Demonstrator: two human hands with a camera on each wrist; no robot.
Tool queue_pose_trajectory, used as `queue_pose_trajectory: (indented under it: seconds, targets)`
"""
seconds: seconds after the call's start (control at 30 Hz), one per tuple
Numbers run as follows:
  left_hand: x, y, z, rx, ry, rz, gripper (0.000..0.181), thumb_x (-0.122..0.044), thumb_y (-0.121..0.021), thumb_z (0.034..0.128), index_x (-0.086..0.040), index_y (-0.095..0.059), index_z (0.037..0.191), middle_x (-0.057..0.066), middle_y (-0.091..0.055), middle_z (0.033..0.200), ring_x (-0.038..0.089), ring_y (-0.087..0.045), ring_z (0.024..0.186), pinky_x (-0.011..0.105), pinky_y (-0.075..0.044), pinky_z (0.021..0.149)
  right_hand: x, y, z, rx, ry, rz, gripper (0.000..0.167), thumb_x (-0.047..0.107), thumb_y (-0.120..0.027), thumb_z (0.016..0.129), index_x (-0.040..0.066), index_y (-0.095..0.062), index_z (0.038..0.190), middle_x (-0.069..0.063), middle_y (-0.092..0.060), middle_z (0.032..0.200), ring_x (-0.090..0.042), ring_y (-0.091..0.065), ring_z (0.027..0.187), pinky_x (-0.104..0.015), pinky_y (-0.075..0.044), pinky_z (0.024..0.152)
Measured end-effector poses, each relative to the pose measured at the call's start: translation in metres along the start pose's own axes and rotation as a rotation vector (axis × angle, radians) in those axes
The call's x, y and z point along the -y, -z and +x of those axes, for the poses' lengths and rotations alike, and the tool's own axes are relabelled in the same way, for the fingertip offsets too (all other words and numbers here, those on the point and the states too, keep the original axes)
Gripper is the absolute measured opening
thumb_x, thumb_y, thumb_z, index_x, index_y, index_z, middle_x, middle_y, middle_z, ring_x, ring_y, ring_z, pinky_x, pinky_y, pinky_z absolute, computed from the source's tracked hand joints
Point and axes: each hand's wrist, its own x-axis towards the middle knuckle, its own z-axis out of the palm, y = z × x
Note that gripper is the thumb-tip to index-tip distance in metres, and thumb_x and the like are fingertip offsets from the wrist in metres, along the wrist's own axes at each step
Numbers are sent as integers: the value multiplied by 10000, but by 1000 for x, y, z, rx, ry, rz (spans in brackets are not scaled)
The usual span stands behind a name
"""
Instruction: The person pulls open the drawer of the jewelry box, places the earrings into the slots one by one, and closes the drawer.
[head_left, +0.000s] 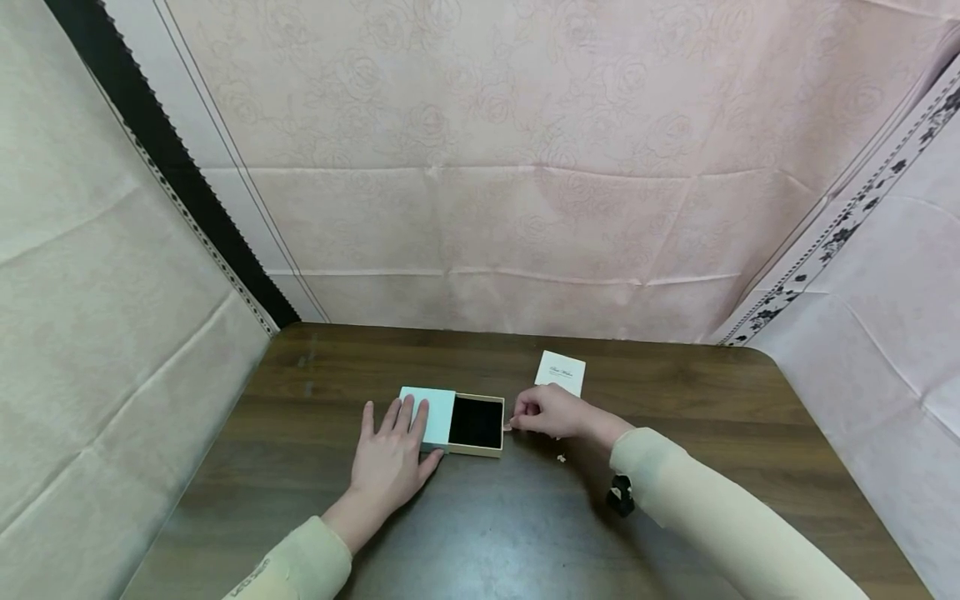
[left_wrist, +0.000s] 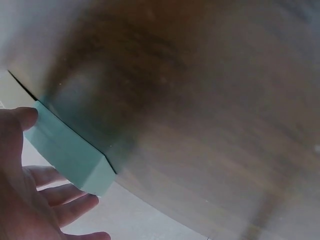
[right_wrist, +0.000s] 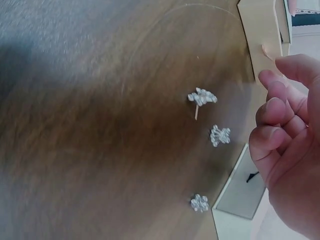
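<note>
A pale blue box sleeve [head_left: 437,414] lies on the table with its cream drawer [head_left: 476,451] slid partly out to the right, showing a black lining [head_left: 476,422]. My left hand [head_left: 390,462] rests on the sleeve, fingers spread and straight on top. In the left wrist view the thumb touches the side of the sleeve [left_wrist: 67,147]. My right hand [head_left: 555,410] pinches a small pale ribbon tab [head_left: 507,427] at the drawer's right end. Below that hand, in the right wrist view, lie three sparkling flower-shaped pieces: one [right_wrist: 201,96] with a thin stem, another [right_wrist: 220,135], and a third [right_wrist: 199,202].
Behind my right hand lies a white card [head_left: 561,371] with dark script, partly covered by the hand. The brown wooden table [head_left: 480,533] has rounded back corners. Patterned pale cloth [head_left: 480,225] hangs behind it and at both sides.
</note>
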Motion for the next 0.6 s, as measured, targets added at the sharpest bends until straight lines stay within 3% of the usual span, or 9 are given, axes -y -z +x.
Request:
queue_pose_trajectory:
  seconds: [0.3, 0.6]
  targets:
    - [1, 9, 3, 30, -3, -40, 814, -610, -686, 968, -63, -546, 1554, 211, -563, 1551, 369, -551, 1432, 702, -336, 1177, 4, 16, -10, -18, 26, -21, 177, 176, -720, 1017, 164, -702, 841, 58, -641, 680, -9, -526, 544, -248, -501, 628]
    - [5, 22, 3, 13, -45, -46, 812, -609, -705, 952, -69, -562, 1542, 209, -581, 1531, 376, -560, 1421, 688, -363, 1170, 7, 29, -25, -28, 18, -107, 143, 228, -733, 1013, 184, -704, 880, 150, -596, 688, -6, -524, 617, -250, -474, 657]
